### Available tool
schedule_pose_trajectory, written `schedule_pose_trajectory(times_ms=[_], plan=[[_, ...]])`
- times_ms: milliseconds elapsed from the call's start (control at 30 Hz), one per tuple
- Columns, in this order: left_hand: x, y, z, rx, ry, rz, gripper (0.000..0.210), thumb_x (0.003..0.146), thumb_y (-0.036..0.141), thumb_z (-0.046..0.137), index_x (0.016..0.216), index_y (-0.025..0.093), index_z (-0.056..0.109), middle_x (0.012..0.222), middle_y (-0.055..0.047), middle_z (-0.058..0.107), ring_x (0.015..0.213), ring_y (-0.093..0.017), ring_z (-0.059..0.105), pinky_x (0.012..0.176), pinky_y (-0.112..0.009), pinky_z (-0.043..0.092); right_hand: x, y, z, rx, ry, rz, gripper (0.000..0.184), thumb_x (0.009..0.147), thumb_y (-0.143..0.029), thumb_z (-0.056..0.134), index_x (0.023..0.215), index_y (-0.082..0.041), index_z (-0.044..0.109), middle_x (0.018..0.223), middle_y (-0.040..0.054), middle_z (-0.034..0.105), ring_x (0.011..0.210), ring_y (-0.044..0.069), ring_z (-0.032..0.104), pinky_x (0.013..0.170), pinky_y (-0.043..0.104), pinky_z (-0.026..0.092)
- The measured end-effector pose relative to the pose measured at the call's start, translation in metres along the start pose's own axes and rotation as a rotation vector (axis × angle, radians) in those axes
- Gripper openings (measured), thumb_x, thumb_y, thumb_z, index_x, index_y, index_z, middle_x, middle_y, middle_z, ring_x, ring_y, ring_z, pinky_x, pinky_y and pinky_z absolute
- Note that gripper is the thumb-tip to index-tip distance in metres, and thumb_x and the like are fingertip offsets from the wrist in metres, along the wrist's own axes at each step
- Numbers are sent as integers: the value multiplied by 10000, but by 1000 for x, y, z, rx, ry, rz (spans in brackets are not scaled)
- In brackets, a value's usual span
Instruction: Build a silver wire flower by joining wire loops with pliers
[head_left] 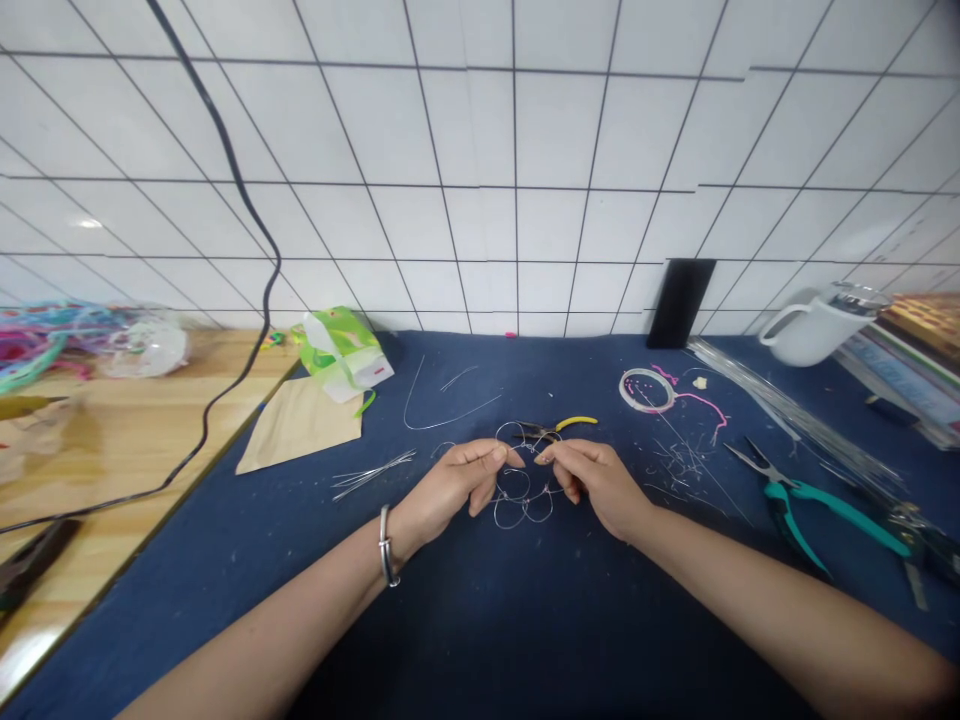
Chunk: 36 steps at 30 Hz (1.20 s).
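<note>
Between my two hands is a wire piece (pixel 538 518) made of several thin round loops joined together, with tiny pinkish spots at some joins. My left hand (pixel 466 474), a silver bangle on its wrist, pinches the upper left side of it between thumb and fingers. On the opposite side my right hand (pixel 589 476) pinches the upper right loop, its other fingers curled in. Just behind the loops lie small pliers with a yellow handle (pixel 577 423), partly hidden by the wire. The exact points of grip are hidden by my fingertips.
Teal-handled pliers (pixel 840 510), wire offcuts (pixel 682 470) and a long wire bundle (pixel 795 410) lie right. A white ring dish (pixel 646 391) holds pink beads. Left are cut wires (pixel 373 474), a beige cloth (pixel 300 425) and a green packet (pixel 343 350). A white mug (pixel 817 325) stands back right.
</note>
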<state>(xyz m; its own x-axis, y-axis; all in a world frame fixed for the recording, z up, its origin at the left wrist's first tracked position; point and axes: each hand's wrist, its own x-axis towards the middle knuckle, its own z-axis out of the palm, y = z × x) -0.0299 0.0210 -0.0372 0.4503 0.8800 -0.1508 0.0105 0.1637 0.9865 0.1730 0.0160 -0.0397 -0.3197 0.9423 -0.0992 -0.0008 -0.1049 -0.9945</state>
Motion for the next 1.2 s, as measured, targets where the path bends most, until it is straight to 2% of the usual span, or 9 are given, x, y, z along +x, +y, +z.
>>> schedule_pose_trajectory(times_ms=[267, 533, 767, 967, 1067, 1133, 1200], plan=[[0, -1, -1, -111, -6, -27, 296, 876, 383, 445, 959, 150, 608, 375, 80, 351, 347, -61, 273, 411, -202, 256, 1, 1, -1, -37, -41, 16, 262, 839, -387, 472, 865, -174, 621, 547, -51, 392, 477, 74, 364, 457, 211, 314], [0, -2, 1, -156, -54, -48, 276, 880, 362, 448, 944, 147, 609, 377, 79, 352, 342, -58, 283, 405, -198, 260, 1, 5, 0, -46, -28, 36, 148, 787, -325, 552, 761, -182, 579, 544, -66, 393, 449, 58, 338, 436, 200, 297], [0, -3, 1, -143, -70, -52, 271, 884, 360, 439, 937, 157, 611, 378, 79, 347, 345, -58, 288, 407, -196, 266, 1, 5, -1, -17, -21, 55, 168, 766, -343, 591, 745, -176, 585, 546, -64, 406, 449, 55, 339, 426, 201, 282], [0, -4, 1, -117, -65, -58, 267, 879, 361, 448, 932, 159, 614, 375, 79, 351, 345, -55, 283, 406, -196, 255, 2, 6, -2, 13, -17, 29, 204, 748, -328, 617, 655, -164, 540, 523, -69, 406, 445, 48, 347, 432, 196, 301], [0, -3, -1, -135, -37, -43, 267, 880, 361, 446, 933, 159, 613, 380, 78, 345, 349, -54, 271, 406, -197, 247, 2, 3, -3, 31, -51, 52, 186, 786, -356, 573, 782, -170, 571, 519, -61, 448, 451, 64, 409, 436, 203, 339], [1, -3, -1, -147, -3, -21, 265, 882, 359, 444, 932, 160, 612, 382, 78, 341, 354, -53, 261, 408, -197, 244, 2, 2, -3, 52, -72, 81, 241, 802, -366, 550, 958, -182, 559, 564, -46, 503, 477, 85, 473, 437, 212, 368], [2, -2, -2, -147, 18, -5, 266, 884, 358, 442, 930, 159, 613, 382, 77, 339, 359, -54, 259, 411, -199, 243, 2, 2, -2, 57, -67, 91, 302, 796, -358, 558, 1041, -184, 529, 608, -32, 536, 503, 98, 514, 439, 217, 389]])
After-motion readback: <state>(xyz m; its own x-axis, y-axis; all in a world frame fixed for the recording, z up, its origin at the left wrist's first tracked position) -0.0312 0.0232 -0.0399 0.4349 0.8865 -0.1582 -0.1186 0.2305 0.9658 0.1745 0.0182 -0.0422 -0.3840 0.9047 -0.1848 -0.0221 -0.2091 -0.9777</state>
